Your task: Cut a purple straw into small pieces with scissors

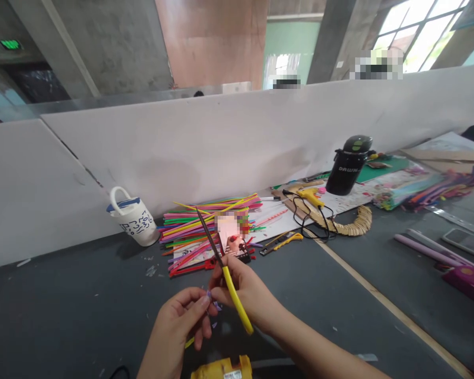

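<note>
My left hand (pixel 177 321) is closed, thumb and forefinger pinching a small purple piece (pixel 209 295) whose kind I cannot make out. Close against it, my right hand (pixel 243 289) grips a yellow-handled pointed tool (pixel 232 297). Its slim dark tip points up and away, rather like long-nose pliers. The right fingertips are near the purple piece, and whether they touch it is hard to tell. More purple scraps show just below the fingers. A yellow object with a label (pixel 221 368) lies beneath, cut off by the lower edge.
Colourful pipe cleaners (pixel 205 221) lie beyond my hands, with a phone (pixel 233 239) on them. Nearby are a utility knife (pixel 280 243), a yellow glue gun (pixel 310 197) with a black cord, a white cup (pixel 136 218) and a black bottle (pixel 348 166). A white partition (pixel 221 142) stands behind.
</note>
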A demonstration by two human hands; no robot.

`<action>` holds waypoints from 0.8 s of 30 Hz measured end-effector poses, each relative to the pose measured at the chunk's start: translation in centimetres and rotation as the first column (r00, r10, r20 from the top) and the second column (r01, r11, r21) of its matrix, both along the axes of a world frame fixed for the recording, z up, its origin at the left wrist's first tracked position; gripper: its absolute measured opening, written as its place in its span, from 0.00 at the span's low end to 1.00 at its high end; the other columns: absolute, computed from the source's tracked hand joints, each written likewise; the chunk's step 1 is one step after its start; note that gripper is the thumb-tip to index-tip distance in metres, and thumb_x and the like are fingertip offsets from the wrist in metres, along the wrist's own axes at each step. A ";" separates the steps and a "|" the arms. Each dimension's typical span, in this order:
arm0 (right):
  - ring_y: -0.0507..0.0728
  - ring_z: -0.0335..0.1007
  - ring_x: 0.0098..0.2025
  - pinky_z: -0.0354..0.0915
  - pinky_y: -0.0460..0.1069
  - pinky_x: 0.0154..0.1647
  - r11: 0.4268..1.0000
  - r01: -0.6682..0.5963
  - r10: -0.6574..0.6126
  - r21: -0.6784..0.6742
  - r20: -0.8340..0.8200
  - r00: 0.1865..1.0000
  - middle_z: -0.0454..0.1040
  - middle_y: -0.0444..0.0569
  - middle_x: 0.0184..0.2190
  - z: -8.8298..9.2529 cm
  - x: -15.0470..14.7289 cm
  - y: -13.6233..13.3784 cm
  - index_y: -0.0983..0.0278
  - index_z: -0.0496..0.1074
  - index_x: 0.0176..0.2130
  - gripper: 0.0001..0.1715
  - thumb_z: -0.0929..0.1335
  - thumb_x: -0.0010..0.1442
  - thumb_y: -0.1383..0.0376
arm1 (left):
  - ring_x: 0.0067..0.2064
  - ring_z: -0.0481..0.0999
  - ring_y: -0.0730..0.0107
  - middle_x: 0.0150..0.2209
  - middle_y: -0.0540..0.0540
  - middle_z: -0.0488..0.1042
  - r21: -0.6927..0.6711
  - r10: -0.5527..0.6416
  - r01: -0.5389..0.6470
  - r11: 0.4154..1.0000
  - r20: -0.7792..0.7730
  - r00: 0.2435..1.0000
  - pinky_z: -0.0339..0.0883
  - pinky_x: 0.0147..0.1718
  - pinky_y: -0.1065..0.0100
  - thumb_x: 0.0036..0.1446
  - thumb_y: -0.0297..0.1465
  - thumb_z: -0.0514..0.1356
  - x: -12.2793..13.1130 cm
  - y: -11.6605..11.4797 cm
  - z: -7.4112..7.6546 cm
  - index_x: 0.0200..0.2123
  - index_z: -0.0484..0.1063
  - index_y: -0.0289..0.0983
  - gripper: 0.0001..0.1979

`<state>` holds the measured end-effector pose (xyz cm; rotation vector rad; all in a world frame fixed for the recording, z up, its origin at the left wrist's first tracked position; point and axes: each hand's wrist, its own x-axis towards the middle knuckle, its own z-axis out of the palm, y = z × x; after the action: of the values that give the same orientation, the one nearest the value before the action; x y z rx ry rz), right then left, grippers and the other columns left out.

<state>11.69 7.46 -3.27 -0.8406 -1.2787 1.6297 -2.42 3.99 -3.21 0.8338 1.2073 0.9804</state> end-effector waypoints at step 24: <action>0.48 0.55 0.24 0.53 0.42 0.24 0.971 0.048 -0.121 0.233 0.310 0.943 0.62 0.37 0.24 -1.0 0.0 -0.7 0.61 0.61 0.28 0.15 0.66 0.40 0.76 | 0.13 0.62 0.77 0.11 0.55 0.66 0.069 0.084 -0.068 0.995 -0.253 0.964 0.51 0.10 0.78 0.37 0.31 0.64 0.9 0.3 -1.3 0.20 0.72 0.35 0.05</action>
<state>11.70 6.77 -4.29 -1.0352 -1.5952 1.2849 -1.49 4.28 -4.47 0.9899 1.4453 0.9964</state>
